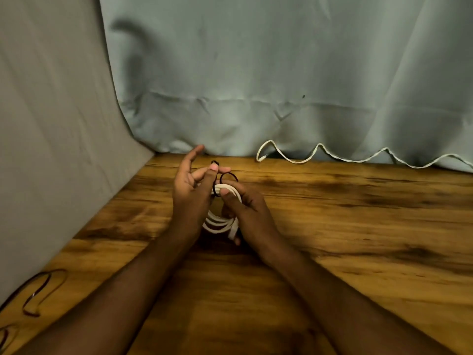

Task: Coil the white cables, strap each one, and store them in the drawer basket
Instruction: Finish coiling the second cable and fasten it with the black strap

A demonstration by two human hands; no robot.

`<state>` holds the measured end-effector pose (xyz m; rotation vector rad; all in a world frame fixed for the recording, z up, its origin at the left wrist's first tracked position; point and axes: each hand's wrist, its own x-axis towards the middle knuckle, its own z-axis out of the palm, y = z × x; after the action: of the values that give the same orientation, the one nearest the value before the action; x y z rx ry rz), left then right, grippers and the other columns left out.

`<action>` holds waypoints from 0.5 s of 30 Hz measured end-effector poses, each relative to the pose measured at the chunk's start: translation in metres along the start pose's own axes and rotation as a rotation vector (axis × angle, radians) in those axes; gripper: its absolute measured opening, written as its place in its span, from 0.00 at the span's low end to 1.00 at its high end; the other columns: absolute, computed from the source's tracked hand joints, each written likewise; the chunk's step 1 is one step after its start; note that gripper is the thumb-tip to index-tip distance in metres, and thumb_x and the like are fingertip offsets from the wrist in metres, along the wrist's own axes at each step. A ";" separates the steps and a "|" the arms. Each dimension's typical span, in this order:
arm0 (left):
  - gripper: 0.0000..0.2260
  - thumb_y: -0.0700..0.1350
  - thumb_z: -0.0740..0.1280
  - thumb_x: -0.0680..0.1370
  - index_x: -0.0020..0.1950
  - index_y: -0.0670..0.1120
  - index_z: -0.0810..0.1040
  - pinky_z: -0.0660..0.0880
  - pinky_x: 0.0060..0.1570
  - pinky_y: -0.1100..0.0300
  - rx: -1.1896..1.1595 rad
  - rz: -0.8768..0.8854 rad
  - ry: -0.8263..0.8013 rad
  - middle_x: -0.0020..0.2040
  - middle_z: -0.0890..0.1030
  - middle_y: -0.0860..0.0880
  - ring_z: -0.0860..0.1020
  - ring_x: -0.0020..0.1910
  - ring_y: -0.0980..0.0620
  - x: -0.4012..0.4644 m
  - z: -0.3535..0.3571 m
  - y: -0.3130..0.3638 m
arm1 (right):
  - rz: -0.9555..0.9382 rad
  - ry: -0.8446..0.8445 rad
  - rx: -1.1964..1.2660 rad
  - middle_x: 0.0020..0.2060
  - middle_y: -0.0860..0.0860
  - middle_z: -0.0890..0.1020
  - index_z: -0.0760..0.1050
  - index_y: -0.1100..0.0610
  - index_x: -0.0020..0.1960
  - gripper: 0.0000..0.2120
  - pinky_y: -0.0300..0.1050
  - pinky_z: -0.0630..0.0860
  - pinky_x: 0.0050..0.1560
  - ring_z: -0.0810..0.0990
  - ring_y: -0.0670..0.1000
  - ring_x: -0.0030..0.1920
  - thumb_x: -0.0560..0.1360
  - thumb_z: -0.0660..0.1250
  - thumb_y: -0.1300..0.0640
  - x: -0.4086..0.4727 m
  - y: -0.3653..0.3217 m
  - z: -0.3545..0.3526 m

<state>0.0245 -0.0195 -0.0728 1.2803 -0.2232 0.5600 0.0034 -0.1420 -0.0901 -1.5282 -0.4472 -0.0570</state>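
Note:
A coiled white cable (220, 223) is held upright just above the wooden table (332, 226), between both hands. My right hand (245, 213) grips the coil, thumb pressed on its top. My left hand (190, 190) pinches a thin black band (228, 176) between thumb and fingers, with the index finger stretched out; the band loops over the top of the coil. A second white cable (358, 158) lies uncoiled in waves along the back edge of the table, its plug end at the left. No drawer basket is in view.
Pale green cloth (281, 73) hangs behind the table and grey cloth (51, 124) covers the left side. Several thin dark-red bands (38, 290) lie at the table's front-left edge.

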 end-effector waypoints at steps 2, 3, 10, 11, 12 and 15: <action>0.21 0.37 0.63 0.82 0.75 0.43 0.65 0.73 0.29 0.69 0.004 0.001 -0.008 0.46 0.86 0.43 0.80 0.29 0.59 0.000 0.002 0.004 | 0.010 0.001 0.028 0.31 0.41 0.81 0.80 0.54 0.65 0.12 0.36 0.67 0.19 0.76 0.42 0.23 0.85 0.63 0.55 -0.001 -0.002 -0.002; 0.21 0.37 0.64 0.82 0.75 0.43 0.64 0.72 0.27 0.69 0.010 -0.001 -0.008 0.47 0.85 0.42 0.78 0.27 0.60 -0.001 0.003 0.005 | 0.010 0.010 0.042 0.31 0.42 0.81 0.80 0.54 0.64 0.11 0.36 0.67 0.19 0.75 0.43 0.23 0.85 0.64 0.55 -0.001 -0.003 -0.003; 0.21 0.37 0.65 0.81 0.73 0.45 0.64 0.81 0.42 0.58 -0.007 -0.031 -0.031 0.46 0.85 0.41 0.85 0.41 0.49 -0.004 -0.001 0.006 | 0.040 0.052 0.144 0.36 0.57 0.82 0.83 0.54 0.59 0.13 0.37 0.64 0.19 0.73 0.53 0.25 0.85 0.62 0.50 0.005 0.002 -0.006; 0.21 0.37 0.66 0.81 0.72 0.44 0.65 0.82 0.44 0.55 -0.012 -0.053 -0.042 0.46 0.86 0.41 0.85 0.43 0.47 -0.004 -0.002 0.006 | 0.059 0.084 0.153 0.37 0.57 0.83 0.83 0.55 0.58 0.13 0.37 0.64 0.19 0.73 0.52 0.25 0.85 0.63 0.50 0.005 0.001 -0.008; 0.20 0.38 0.66 0.81 0.71 0.44 0.66 0.82 0.46 0.53 -0.020 -0.078 -0.060 0.46 0.86 0.42 0.85 0.44 0.46 -0.005 -0.003 0.006 | 0.081 0.125 0.153 0.38 0.58 0.83 0.84 0.57 0.56 0.12 0.37 0.64 0.19 0.73 0.50 0.24 0.85 0.64 0.52 0.006 0.000 -0.011; 0.16 0.38 0.67 0.80 0.67 0.40 0.69 0.83 0.43 0.52 -0.061 -0.177 -0.111 0.47 0.86 0.40 0.86 0.45 0.44 -0.007 -0.001 0.009 | 0.107 0.248 0.167 0.39 0.57 0.85 0.83 0.65 0.52 0.10 0.36 0.68 0.21 0.75 0.42 0.23 0.82 0.67 0.59 0.008 -0.003 -0.019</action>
<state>0.0137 -0.0185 -0.0688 1.2586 -0.2148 0.3287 0.0143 -0.1583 -0.0847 -1.3569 -0.1679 -0.1210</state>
